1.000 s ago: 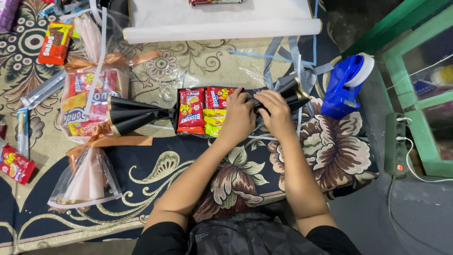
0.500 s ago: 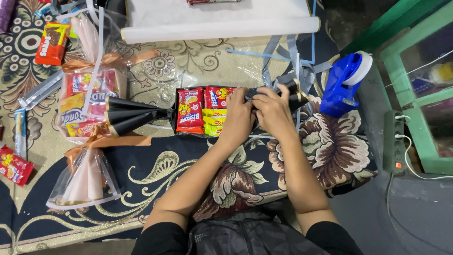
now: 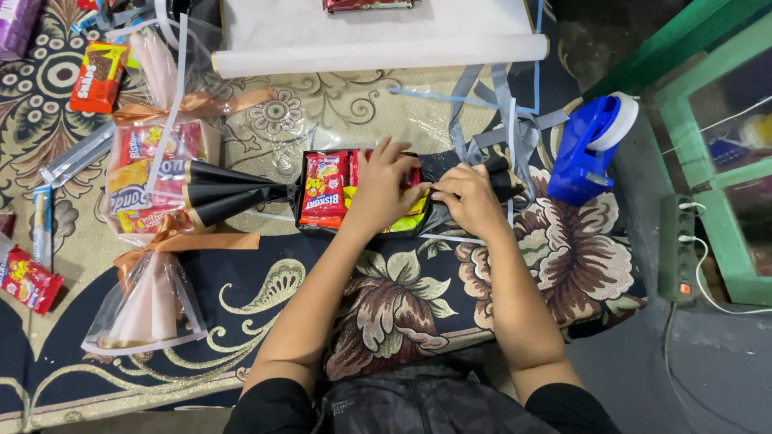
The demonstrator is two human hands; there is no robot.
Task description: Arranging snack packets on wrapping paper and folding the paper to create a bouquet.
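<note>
Snack packets on carpet, tape dispenser right, paper roll behind.

Left hand spread flat — right hand pinching, fingers curled.

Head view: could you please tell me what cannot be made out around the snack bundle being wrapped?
- Snack packets: the left hand covers the middle ones, so their count is unclear.
- Black wrapping: the right hand hides how its gathered end is held.
- Fingertips of the right hand: tucked into the wrap.
- Dark packet on the paper roll: cut off by the top edge.
- Purple pack: cut by the left corner.
</note>
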